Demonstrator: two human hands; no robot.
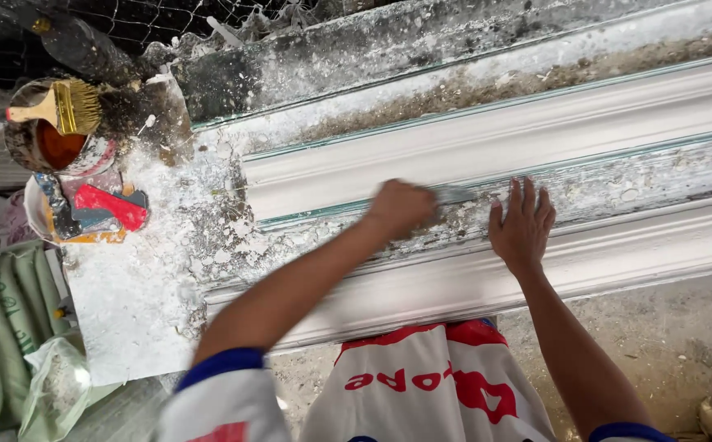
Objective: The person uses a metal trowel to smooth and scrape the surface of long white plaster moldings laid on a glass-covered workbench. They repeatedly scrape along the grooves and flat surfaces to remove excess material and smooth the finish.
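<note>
At the bench's [139, 303] left end sit a tin [57, 139] with a brush [65, 106] across it and a tub [85, 214] of red and grey tools. Two white mouldings [487, 135] run lengthwise, left to right, along the bench. The left hand [401, 206] is fisted on a scraper [454, 195], its blade pointing right along the crusted strip [618, 184] between the mouldings. Just right of the blade, the right hand [522, 225] lies flat, fingers spread, holding nothing, on that strip.

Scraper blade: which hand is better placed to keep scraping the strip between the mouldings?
Left. The left hand grips the scraper, blade on the crusted strip; the right hand lies flat, empty, beside it.
</note>
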